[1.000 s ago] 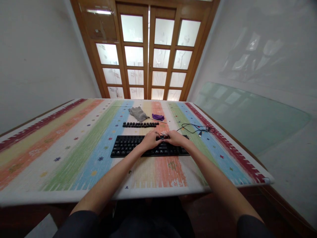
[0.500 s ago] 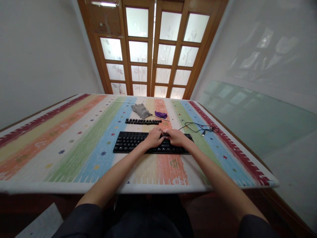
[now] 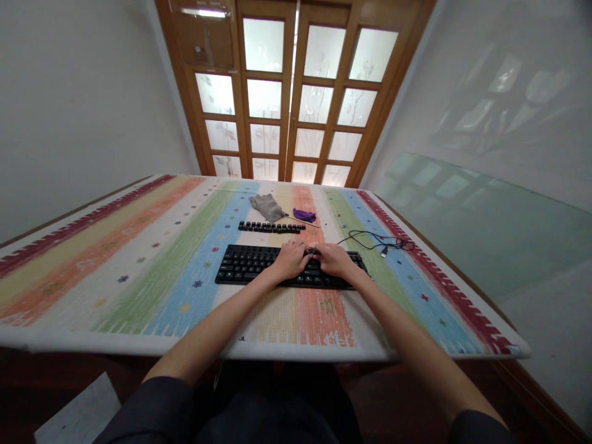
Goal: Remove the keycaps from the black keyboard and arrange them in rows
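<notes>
A black keyboard (image 3: 245, 265) lies across the striped mat (image 3: 139, 271) in front of me. Both hands rest on its right-middle part, close together. My left hand (image 3: 290, 259) has its fingers curled over the keys. My right hand (image 3: 333, 259) is curled the same way, fingertips meeting the left hand's near the keyboard's top edge. A small pale thing shows between the fingertips; I cannot make out what it is. A row of loose black keycaps (image 3: 271, 227) lies just behind the keyboard.
Behind the keycaps lie a grey cloth (image 3: 267, 206), a purple cloth (image 3: 304, 214) and a thin stick. The keyboard's black cable (image 3: 374, 240) coils to the right. The table's edge runs near my body. A wooden glass-paned door (image 3: 287, 92) stands behind.
My head has shifted slightly, so the table sits a little differently in view. Both hands stay together on the same spot of the keyboard.
</notes>
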Demonstrator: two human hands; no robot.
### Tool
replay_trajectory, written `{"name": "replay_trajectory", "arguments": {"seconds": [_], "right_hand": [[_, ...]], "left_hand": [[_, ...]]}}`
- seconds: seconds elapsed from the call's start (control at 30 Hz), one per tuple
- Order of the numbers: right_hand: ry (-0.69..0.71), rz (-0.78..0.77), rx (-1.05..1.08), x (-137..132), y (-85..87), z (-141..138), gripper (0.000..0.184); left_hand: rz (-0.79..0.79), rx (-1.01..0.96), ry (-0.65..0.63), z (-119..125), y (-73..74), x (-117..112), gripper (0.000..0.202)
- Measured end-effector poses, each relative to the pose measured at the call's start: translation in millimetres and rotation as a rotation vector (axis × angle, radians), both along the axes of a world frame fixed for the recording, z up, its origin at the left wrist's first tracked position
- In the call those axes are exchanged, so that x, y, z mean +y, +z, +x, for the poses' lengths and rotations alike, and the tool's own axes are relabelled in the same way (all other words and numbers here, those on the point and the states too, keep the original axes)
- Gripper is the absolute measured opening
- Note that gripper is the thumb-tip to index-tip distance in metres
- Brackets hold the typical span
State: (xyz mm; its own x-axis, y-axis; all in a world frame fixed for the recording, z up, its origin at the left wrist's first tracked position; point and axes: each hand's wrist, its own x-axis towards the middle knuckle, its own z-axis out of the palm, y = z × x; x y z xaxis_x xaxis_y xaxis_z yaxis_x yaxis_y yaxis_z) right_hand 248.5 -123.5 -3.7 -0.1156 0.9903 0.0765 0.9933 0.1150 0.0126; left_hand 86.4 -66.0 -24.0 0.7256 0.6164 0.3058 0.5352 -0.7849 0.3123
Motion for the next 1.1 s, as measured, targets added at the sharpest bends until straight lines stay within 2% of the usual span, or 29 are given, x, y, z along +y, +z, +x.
{"name": "replay_trajectory", "arguments": {"seconds": [0.13,0.3,0.47,0.6,0.73,0.9,1.1], "right_hand": [[0.014,0.021,0.046,2,-0.4,3,0.016],[0.130,0.096,0.190,9,-1.2,6,0.017],[0.171,0.157,0.266,15,-2.9,-1,0.017],[0.120,0.189,0.274,22,-5.8,-4,0.016],[0.025,0.218,0.272,40,-6.2,9,0.015],[-0.087,0.113,0.216,68,-6.2,23,0.021],[-0.204,0.027,0.101,90,-10.7,19,0.024]], "left_hand": [[-0.019,-0.045,0.004,-3,1.6,0,0.021],[-0.043,-0.129,-0.023,-11,3.4,10,0.018],[-0.020,-0.142,-0.039,-19,6.7,20,0.015],[0.032,-0.080,-0.028,-30,8.6,25,0.019],[0.045,-0.004,-0.007,-42,6.3,32,0.025],[0.043,0.054,-0.011,-44,-1.5,33,0.026],[0.071,0.042,-0.005,-42,-6.3,28,0.024]]}}
